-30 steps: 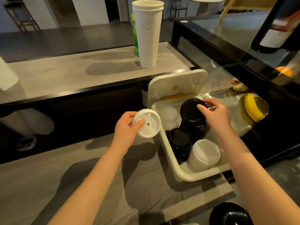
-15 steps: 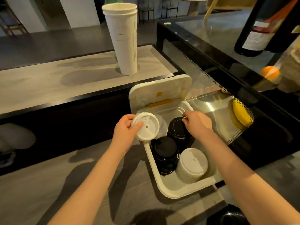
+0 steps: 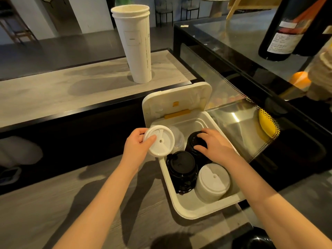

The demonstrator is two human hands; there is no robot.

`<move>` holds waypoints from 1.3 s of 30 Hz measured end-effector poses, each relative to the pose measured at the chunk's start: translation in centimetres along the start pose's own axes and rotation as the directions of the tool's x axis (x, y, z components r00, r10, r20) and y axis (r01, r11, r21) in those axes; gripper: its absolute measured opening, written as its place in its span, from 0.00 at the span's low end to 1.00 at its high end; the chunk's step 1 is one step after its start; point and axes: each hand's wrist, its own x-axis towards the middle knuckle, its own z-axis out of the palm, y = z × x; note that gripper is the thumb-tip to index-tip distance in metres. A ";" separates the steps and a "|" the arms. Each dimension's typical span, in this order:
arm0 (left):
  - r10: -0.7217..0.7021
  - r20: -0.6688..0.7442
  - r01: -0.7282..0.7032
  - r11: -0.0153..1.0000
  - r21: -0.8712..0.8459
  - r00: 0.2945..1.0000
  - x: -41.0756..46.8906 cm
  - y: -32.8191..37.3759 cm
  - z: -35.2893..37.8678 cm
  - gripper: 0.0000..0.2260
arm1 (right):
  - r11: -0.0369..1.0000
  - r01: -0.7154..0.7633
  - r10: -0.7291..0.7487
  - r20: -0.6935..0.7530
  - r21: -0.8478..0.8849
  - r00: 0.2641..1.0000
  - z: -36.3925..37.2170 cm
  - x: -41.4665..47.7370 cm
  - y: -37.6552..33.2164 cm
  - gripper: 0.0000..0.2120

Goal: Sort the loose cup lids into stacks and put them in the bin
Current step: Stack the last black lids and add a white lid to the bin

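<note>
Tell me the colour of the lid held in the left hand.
The lid is white; the head view shows it best.

Centre frame: one white bin [image 3: 188,211], two black lid stacks [image 3: 180,166], one white stack [image 3: 212,180], one clear stack [image 3: 178,139], one loose white lid [image 3: 159,141].

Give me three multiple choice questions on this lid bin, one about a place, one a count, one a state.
1. Where is the white lid stack? A. bin's near right corner B. on the counter C. on the floor
2. Black lid stacks in the bin? A. one B. two C. four
3. The bin's hinged cover is: A. shut B. raised open C. missing
A: it stands inside that corner. B: far black stack under the right hand, near black stack beside it. B: it stands upright.
</note>
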 end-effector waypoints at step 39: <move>0.078 0.641 -0.631 0.301 0.715 0.764 -3.2 -2.6 5.1 0.19 | 0.989 0.122 -0.130 0.102 0.081 0.986 -2.2 -9.5 1.8 0.36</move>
